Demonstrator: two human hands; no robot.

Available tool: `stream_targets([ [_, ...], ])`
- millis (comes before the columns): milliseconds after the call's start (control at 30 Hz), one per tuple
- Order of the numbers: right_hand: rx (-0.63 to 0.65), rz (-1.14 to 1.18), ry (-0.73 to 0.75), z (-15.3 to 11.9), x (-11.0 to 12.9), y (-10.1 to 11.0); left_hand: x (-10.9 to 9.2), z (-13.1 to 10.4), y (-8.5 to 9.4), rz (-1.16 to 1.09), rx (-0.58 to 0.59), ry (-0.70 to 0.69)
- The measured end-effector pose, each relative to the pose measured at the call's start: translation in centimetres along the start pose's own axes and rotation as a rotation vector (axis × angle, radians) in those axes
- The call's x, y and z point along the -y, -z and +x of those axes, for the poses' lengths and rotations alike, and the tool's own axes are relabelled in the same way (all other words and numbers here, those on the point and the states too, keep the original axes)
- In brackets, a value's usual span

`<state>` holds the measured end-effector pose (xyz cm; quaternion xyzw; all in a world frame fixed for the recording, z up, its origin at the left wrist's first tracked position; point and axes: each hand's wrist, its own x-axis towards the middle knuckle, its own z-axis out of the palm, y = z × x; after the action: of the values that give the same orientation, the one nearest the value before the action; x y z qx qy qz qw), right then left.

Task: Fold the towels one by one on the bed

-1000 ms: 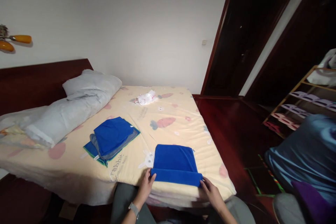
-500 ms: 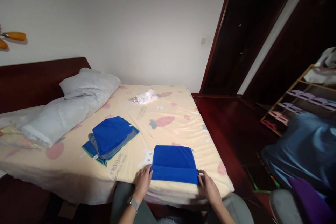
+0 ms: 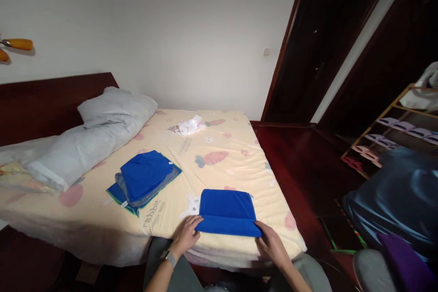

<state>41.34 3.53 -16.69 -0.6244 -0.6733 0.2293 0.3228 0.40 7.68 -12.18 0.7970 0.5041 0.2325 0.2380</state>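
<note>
In front of me on the bed lies a blue cloth (image 3: 227, 204), its near edge folded over into a band. My left hand (image 3: 186, 234) pinches the left end of that band, fingers on top. At the band's right end my right hand (image 3: 273, 240) grips the corner, its thumb hidden in part. Farther left rests a loose pile of blue and grey cloths (image 3: 145, 173) with green edging and small white tags; neither hand touches it.
The bed (image 3: 236, 155) has a cream sheet with carrot and rabbit prints. A crumpled white plastic bag (image 3: 190, 125) lies toward the wall, and a grey quilt (image 3: 92, 146) at the left. A shoe rack (image 3: 393, 107) and a draped dark blue fabric (image 3: 393, 191) stand to the right.
The folded band has turned a little farther away from me and looks slightly rounder. Both hands have shifted their hold on its ends; the cloth pile has stayed put.
</note>
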Motion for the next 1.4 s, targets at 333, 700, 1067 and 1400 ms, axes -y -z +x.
stream_targets([
  [333, 0.054, 0.274, -0.251, 4.5, 0.8, 0.5, 0.4, 4.1, -0.2, -0.203, -0.068, 0.265],
  [700, -0.030, 0.048, -0.276, 5.7, 0.8, 1.3, 1.4, 5.3, -0.1, 0.045, -0.134, 0.270],
  [1067, 0.059, -0.047, 0.046, 5.2, 1.7, 0.9, 2.4, 4.2, -0.4, 0.101, -0.137, -0.021],
  [1400, 0.117, 0.185, -0.313, 11.5, 2.0, 1.2, 2.8, 11.1, 0.6, -0.325, -0.150, 0.388],
])
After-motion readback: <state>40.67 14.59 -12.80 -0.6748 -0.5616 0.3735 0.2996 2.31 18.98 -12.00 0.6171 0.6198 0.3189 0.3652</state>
